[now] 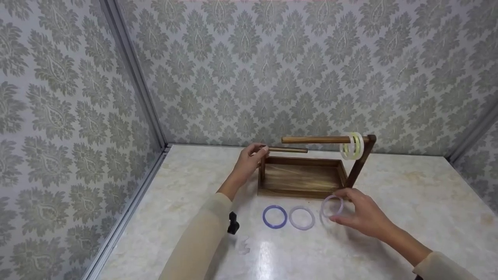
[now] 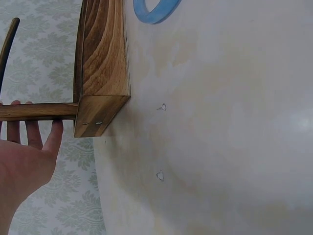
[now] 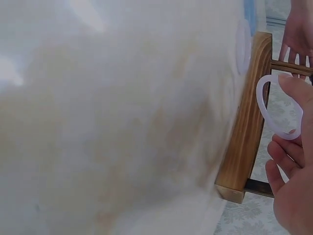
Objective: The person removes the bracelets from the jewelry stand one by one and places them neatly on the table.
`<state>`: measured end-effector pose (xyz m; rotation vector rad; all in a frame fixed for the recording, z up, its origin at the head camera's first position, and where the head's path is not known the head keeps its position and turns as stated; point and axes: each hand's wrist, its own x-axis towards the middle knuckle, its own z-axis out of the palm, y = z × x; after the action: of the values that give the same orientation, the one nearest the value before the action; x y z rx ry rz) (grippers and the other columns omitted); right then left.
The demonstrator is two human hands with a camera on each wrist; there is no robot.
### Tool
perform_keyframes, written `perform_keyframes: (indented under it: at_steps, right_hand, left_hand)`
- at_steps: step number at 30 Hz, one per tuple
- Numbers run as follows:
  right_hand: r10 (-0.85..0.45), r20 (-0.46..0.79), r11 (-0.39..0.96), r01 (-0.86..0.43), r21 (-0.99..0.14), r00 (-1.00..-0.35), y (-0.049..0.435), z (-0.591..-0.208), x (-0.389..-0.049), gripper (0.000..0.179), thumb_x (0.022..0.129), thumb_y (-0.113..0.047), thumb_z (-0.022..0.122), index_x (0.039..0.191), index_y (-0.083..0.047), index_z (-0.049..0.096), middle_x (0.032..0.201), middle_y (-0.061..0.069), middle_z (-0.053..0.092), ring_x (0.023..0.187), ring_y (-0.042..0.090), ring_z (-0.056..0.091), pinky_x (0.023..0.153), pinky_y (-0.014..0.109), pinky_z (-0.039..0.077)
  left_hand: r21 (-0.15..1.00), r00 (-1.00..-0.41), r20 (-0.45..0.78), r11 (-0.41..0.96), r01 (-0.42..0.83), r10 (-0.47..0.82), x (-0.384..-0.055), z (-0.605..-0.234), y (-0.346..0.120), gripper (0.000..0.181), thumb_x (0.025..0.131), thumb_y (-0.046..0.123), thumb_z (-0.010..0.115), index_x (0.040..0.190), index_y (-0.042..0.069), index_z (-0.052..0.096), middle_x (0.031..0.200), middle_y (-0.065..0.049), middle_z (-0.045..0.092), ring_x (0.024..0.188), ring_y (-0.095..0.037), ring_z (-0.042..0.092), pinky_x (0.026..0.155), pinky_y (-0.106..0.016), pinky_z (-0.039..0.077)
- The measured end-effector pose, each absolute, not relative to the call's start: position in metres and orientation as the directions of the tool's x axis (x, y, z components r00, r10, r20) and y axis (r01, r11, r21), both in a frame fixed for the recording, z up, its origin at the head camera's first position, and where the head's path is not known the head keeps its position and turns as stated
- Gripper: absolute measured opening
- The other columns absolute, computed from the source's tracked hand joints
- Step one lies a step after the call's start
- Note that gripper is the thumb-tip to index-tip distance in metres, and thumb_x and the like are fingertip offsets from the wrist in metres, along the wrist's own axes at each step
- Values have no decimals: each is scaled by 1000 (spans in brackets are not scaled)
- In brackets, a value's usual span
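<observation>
A wooden bangle stand (image 1: 288,193) has a tray base and two horizontal bars. My left hand (image 1: 248,159) grips its left post (image 2: 41,111), fingers behind the wood. In front of the stand's right end, my right hand (image 1: 363,214) pinches a pale lilac bangle (image 3: 260,98) between thumb and fingers. A blue-violet bangle (image 1: 264,217) and another pale lilac bangle (image 1: 302,228) lie flat on the table before the tray. White and yellow-green bangles (image 1: 361,147) hang on the upper bar (image 1: 315,139), close to the right post.
The lower bar (image 1: 290,149) sticks out to the right from the left post. Patterned wallpaper walls (image 1: 245,77) rise behind and at the sides of the pale marbled table (image 1: 186,175). A small black piece (image 1: 232,223) shows beside the left forearm.
</observation>
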<state>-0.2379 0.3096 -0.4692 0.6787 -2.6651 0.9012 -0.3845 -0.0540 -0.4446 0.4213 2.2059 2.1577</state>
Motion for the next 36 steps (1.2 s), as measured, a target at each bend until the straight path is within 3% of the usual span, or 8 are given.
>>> perform_keyframes:
  at_steps: [6,12,20,28,36]
  right_hand:
    - [-339,353,692,-485,-535,-872,314,-480,-235,64,79,-46,94,126,-12,68,119,-4,72,111,20,68,91,53,57]
    - [-327,349,692,-474,-544,-878,317,-487,-235,62,78,-46,95,125,-13,69,116,-5,74,108,18,69,90,54,56]
    - [-317,320,707,-447,-548,-893,317,-489,-235,62,78,-48,94,124,-15,69,116,-6,74,109,15,68,93,52,55]
    - [-334,313,708,-456,-539,-889,316,-492,-236,61,80,-49,93,123,-12,69,117,-4,73,109,19,69,92,53,56]
    - [-344,279,717,-442,-538,-897,315,-492,-236,62,80,-49,93,122,-11,68,119,-2,73,111,21,69,93,53,56]
  left_hand:
    - [986,-963,165,-7,167,211,-384,-446,-54,37,108,41,63,130,11,67,122,-15,63,123,-38,60,106,-56,49]
    - [987,-962,160,-33,156,223,-385,-446,-53,35,110,34,60,131,7,65,127,-23,61,126,-46,55,109,-62,45]
    - [985,-964,167,-2,171,208,-384,-446,-52,33,109,38,62,125,10,68,115,-13,65,119,-40,59,101,-56,50]
    - [987,-964,160,-24,158,214,-384,-443,-53,34,108,38,63,127,10,68,120,-18,65,115,-31,62,104,-54,50]
    - [987,-964,158,-10,159,213,-385,-444,-52,35,108,39,64,128,11,67,118,-13,65,123,-40,60,102,-52,52]
